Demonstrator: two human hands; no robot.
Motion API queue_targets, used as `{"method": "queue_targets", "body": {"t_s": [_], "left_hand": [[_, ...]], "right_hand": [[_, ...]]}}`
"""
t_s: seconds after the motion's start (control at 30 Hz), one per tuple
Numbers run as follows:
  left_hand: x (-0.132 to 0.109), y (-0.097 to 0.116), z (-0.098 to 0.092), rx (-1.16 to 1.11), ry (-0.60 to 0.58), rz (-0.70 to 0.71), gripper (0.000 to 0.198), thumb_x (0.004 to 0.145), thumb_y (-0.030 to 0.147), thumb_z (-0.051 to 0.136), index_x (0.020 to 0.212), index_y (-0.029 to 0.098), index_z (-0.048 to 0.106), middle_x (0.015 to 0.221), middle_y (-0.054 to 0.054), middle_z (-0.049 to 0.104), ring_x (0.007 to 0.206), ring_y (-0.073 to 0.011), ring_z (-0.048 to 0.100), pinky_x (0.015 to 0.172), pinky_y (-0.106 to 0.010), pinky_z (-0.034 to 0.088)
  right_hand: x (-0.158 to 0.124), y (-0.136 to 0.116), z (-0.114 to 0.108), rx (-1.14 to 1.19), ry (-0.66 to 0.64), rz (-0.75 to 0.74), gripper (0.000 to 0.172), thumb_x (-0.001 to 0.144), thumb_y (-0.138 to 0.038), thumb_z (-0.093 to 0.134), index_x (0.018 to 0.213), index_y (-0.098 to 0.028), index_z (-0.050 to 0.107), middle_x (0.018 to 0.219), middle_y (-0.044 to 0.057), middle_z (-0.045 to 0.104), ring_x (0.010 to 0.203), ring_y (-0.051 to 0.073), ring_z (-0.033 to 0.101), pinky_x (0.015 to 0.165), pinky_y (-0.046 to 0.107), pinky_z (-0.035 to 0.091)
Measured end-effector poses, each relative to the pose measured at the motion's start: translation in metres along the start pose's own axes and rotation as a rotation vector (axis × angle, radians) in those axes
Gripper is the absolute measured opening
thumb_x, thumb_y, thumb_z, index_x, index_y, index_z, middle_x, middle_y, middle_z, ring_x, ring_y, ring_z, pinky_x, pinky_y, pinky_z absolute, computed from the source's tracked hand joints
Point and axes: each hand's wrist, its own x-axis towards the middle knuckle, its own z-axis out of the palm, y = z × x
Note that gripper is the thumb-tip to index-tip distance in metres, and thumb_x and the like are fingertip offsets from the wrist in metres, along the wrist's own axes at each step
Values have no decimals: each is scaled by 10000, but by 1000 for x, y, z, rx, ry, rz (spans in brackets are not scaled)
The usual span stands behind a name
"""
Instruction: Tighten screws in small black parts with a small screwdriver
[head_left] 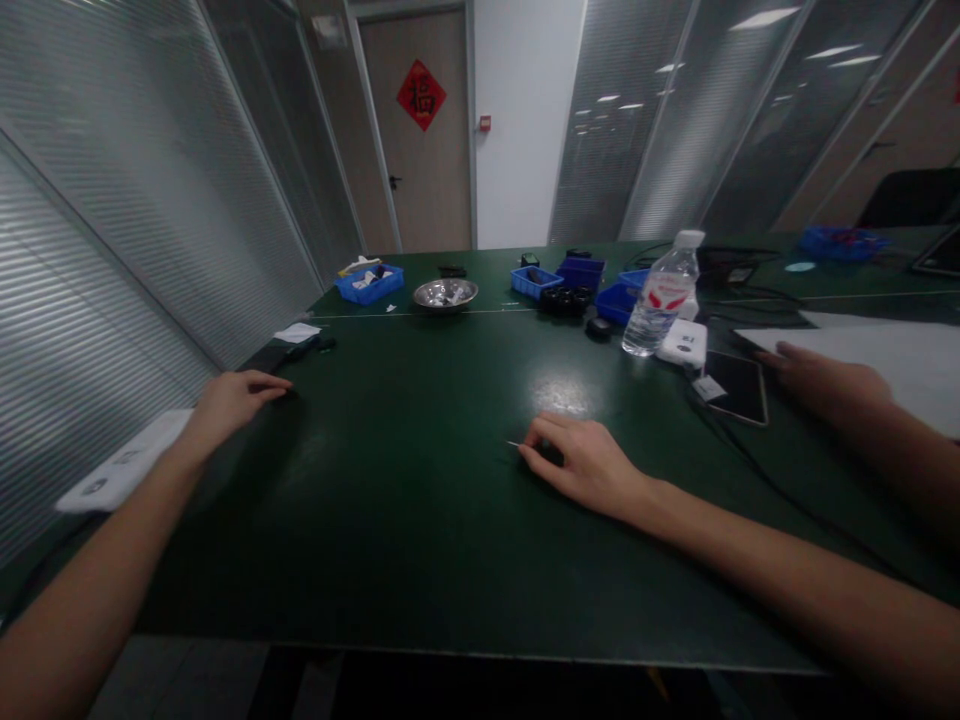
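Observation:
My left hand (234,405) is over the left part of the dark green table (405,500), its fingers pinched together on a small dark thing that I cannot make out. My right hand (574,455) rests right of the middle, thumb and forefinger closed on a thin pale stick (513,443) that points left. A metal bowl (445,294) with small pieces in it stands farther back between the hands.
At the back are a blue basket (369,285), another blue basket (535,281) and a black coiled object (565,301). A water bottle (664,295) stands at right, near a black tablet (735,388). Another person's hand (829,385) lies at far right.

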Motion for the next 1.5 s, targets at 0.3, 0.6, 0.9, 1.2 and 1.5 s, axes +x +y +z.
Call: {"method": "queue_targets", "body": {"t_s": [0.3, 0.6, 0.9, 1.2, 1.5], "left_hand": [[-4, 4, -5, -11, -50, -5, 358, 949, 338, 544, 1215, 187, 729, 1274, -67, 710, 1051, -238, 647, 913, -308, 445], [-8, 14, -13, -5, -58, -62, 345, 925, 330, 592, 1202, 185, 735, 1210, -49, 746, 1005, -229, 675, 861, -283, 460], [-8, 11, -9, -12, -29, -20, 316, 917, 320, 597, 1148, 173, 756, 1215, -46, 736, 1067, -227, 659, 909, -277, 450], [-16, 22, -12, 54, 7, -19, 301, 934, 327, 573, 1114, 163, 750, 1148, -54, 762, 1013, -226, 679, 960, -316, 452], [-27, 44, -12, 207, 11, 50, 290, 938, 248, 507, 1083, 131, 729, 1100, -124, 745, 997, -286, 669, 894, -359, 479]], "right_hand": [[-1, -3, -3, 8, -19, 10, 208, 1001, -365, 523, 968, -198, 643, 913, 25, 641, 680, 122, 555, 607, 266, 393], [0, -2, -4, 1, -25, 18, 203, 997, -365, 530, 972, -201, 646, 915, 24, 643, 685, 122, 561, 611, 266, 395], [-1, -1, -2, -3, -9, 5, 204, 1000, -367, 524, 953, -202, 634, 895, 23, 635, 695, 129, 555, 624, 272, 392], [-1, 0, -1, 9, -12, 10, 204, 995, -371, 532, 960, -200, 636, 902, 24, 643, 682, 123, 556, 616, 267, 383], [-1, -1, -2, 8, -14, 13, 205, 995, -372, 531, 966, -200, 640, 911, 26, 644, 691, 128, 561, 615, 272, 395]]}}
